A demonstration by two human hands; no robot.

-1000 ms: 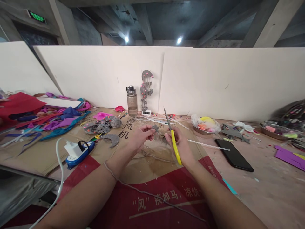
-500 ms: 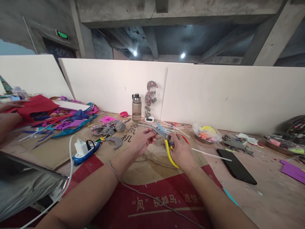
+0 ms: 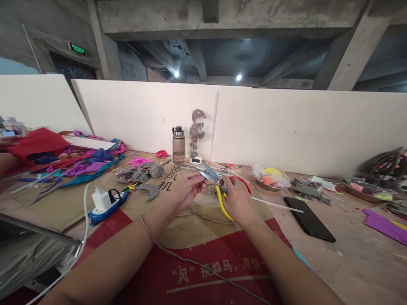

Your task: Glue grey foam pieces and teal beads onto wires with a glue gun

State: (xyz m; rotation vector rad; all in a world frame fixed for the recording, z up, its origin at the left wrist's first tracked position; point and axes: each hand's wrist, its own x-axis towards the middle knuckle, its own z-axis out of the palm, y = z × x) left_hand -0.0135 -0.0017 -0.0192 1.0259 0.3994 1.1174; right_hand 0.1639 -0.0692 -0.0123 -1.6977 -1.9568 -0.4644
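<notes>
Arms [image 3: 117, 254] run forward from the lower edge of the view over a printed sheet [image 3: 229, 250], converging toward its far part. Right hand [image 3: 240, 199]: back upward, fingers wrapped about the grips of the scissors [image 3: 220, 203], yellow loop nearer the wearer, red loop beyond. Left hand [image 3: 187, 190]: thumb and forefinger drawn together in a pinch at the blades [image 3: 210, 174]. Scissors are located between the two hands, blades parted and aimed left; contact with the left fingertips cannot be confirmed. Cord [image 3: 174, 254] crosses the left arm and trails over the sheet. Compared with one second ago: white board [image 3: 143, 110] sits lower in view; a co-worker's hand [image 3: 11, 140] now shows at the left edge beside red felt [image 3: 41, 142]; scissors, then closed and pointing away, have swung to the left hand and opened. Small gray star, then plain in the left pinch, is now obscured; whether that hand retains it cannot be told.
</notes>
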